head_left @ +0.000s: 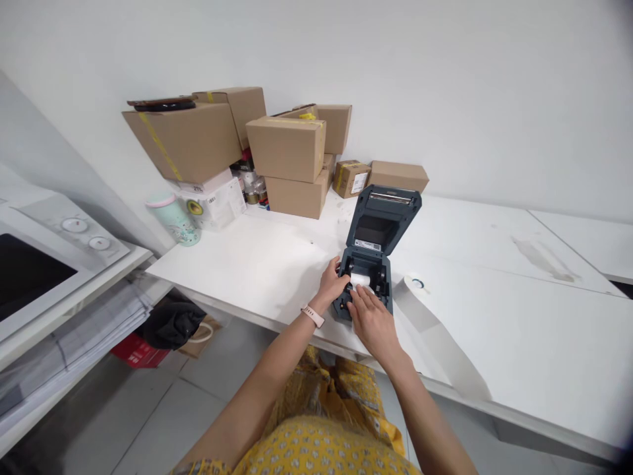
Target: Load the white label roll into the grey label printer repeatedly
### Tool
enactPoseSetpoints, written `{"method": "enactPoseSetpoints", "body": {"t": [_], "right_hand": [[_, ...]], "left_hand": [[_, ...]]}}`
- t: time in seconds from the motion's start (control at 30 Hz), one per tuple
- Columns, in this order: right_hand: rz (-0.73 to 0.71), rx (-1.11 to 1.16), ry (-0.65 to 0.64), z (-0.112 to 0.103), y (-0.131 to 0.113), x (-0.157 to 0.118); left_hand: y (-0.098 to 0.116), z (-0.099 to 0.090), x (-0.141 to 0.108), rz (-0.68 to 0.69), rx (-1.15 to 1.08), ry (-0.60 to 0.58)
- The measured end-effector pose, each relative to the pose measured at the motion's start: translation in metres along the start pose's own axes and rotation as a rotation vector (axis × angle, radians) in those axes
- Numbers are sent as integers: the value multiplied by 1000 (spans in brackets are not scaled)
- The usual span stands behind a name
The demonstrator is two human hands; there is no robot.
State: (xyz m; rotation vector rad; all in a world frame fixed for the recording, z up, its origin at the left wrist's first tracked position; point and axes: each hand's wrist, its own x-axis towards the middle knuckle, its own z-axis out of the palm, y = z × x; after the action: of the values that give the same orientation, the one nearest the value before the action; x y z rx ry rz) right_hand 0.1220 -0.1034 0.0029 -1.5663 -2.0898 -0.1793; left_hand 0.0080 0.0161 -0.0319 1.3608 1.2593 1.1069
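Observation:
A dark label printer [366, 256] stands on the white table with its lid raised. Inside its lower part lies a white roll [360, 280]. My left hand [333, 284] is at the printer's left side, its thumb over the edge and its fingers around the outer wall. My right hand [372, 319] lies over the front of the opening, fingers stretched forward onto the white roll or its paper. Right of the printer sits another label roll [414, 285], with a long strip [445, 343] running from it towards the table's front edge.
Cardboard boxes [287, 148] are stacked along the wall at the back. A mint tumbler [175, 221] and a white box [215, 203] stand at the left of the white table [267, 264]. Further left is a microwave [54, 244] on a shelf.

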Motion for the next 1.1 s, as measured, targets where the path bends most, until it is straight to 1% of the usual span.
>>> {"method": "enactPoseSetpoints", "body": {"t": [0.1,0.27,0.47,0.63,0.9,1.1], "right_hand": [[-3,31,0,0,-4,-4],[-5,62,-65,-3,-9,-11],[7,61,1,-5,-14,-17],[-4,95,26,-6,-18,-21],[0,91,33,-9,-21,-23],[-44,22,87,-7,-20,-23]], "left_hand": [[1,-1,0,-10,-7,-5],[2,-1,1,-31,-16,-17],[-1,0,3,-19,-21,-17],[0,0,2,-19,-1,-8],[5,-2,0,-22,4,-40],[5,-2,1,-24,4,-34]]}}
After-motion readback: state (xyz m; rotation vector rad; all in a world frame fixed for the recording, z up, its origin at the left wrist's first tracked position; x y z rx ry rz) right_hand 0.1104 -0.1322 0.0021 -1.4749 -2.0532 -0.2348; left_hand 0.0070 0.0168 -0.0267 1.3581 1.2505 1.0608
